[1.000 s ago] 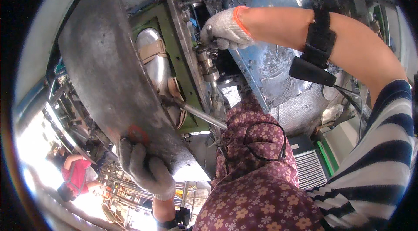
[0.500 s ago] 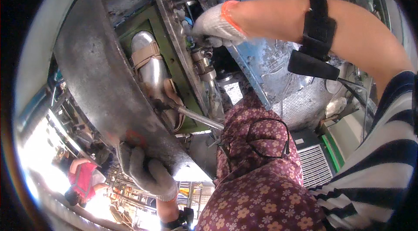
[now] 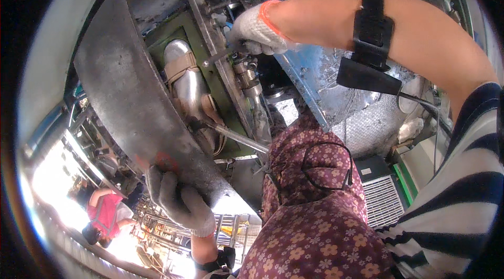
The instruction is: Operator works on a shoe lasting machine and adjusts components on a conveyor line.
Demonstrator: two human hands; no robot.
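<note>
1. Overhead, the right hand (image 3: pixel 257 29), in a white knit glove, closes its grip on a thin metal tool (image 3: pixel 218 57) beside the green frame (image 3: pixel 220 82).
2. The left hand (image 3: pixel 178 200), grey-gloved, grips the lower edge of a curved, rough grey metal plate (image 3: pixel 131 95).
3. A shiny pipe (image 3: pixel 186 79) lies between them.
</note>
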